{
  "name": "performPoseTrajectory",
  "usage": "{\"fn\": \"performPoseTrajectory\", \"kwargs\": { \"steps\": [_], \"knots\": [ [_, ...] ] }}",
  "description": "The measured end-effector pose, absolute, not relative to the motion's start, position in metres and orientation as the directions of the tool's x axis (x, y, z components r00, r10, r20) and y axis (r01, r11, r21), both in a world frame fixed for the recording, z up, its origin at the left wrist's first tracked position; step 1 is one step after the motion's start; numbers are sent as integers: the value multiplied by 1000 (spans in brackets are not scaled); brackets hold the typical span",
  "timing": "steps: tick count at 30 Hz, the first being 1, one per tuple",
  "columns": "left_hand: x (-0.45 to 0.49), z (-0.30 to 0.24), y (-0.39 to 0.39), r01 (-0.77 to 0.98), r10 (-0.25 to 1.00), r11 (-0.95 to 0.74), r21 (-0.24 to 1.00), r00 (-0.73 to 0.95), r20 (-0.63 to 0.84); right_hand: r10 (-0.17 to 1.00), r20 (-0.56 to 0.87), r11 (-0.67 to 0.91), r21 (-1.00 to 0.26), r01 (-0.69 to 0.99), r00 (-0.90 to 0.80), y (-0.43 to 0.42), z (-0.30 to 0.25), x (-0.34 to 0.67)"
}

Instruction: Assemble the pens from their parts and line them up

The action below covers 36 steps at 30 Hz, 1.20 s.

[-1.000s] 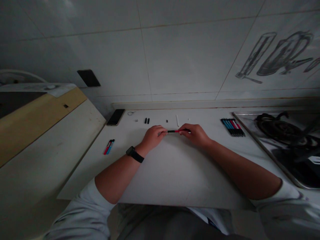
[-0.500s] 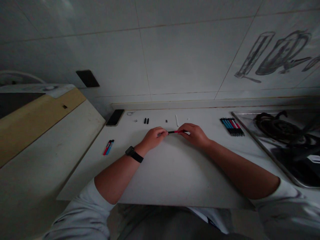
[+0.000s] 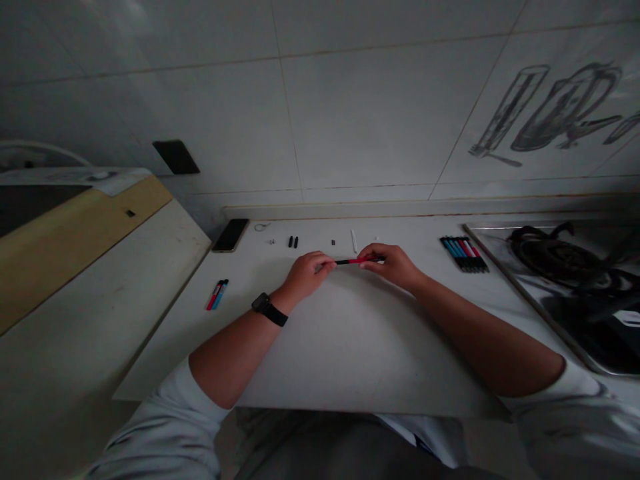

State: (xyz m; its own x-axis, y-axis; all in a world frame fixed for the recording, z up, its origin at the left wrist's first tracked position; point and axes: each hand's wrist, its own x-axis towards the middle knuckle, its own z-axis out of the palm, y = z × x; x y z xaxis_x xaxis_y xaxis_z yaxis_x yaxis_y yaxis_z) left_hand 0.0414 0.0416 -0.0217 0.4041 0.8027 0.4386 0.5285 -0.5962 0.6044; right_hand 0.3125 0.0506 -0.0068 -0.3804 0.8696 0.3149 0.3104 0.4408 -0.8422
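Right hand (image 3: 393,265) is sitting slightly higher than half a second ago, and the black end of the red-and-black pen (image 3: 353,261) is now poking out past its fingers. Left hand (image 3: 306,273) is barely shifting.

Both hands are pinching the pen with fingertips closed on it, left on the black end, right on the red part. The slim pen is lying level just above the smooth white countertop (image 3: 350,347), mid-counter towards the back.

Around the pen:
- 11 o'clock: two small black caps (image 3: 293,241), stubby cylinders, lying side by side.
- 12 o'clock: thin white stick (image 3: 354,241).
- 10 o'clock: flat glossy black phone (image 3: 231,235) at the counter edge.
- 8 o'clock: a red and a blue pen (image 3: 217,294), touching.
- 3 o'clock: tight row of blue and red pens (image 3: 465,255), beside the steel hob (image 3: 565,280).

Black watch (image 3: 269,310) is sitting on the left wrist.
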Motion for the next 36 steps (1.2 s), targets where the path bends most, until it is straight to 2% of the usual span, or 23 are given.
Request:
{"fn": "performPoseTrajectory", "kwargs": {
  "steps": [4, 7, 10, 20, 36],
  "knots": [
    [42, -20, 39, 504, 787, -612, 609, 465, 406, 929, 262, 292, -953, 80, -261, 53, -4, 310],
    [42, -21, 37, 461, 758, -632, 623, 537, 371, 957, 233, 222, -971, -85, -171, 56, -1, 309],
    [41, -24, 37, 460, 779, -599, 656, 526, 342, 968, 217, 196, -967, -160, -127, 60, 5, 315],
    [41, -27, 38, 480, 770, -610, 630, 547, 328, 928, 372, 371, -928, -29, -32, 73, 28, 343],
    [42, -24, 38, 587, 766, -637, 501, 555, 323, 904, 420, 423, -906, -19, 78, 89, 41, 377]
  ]
}}
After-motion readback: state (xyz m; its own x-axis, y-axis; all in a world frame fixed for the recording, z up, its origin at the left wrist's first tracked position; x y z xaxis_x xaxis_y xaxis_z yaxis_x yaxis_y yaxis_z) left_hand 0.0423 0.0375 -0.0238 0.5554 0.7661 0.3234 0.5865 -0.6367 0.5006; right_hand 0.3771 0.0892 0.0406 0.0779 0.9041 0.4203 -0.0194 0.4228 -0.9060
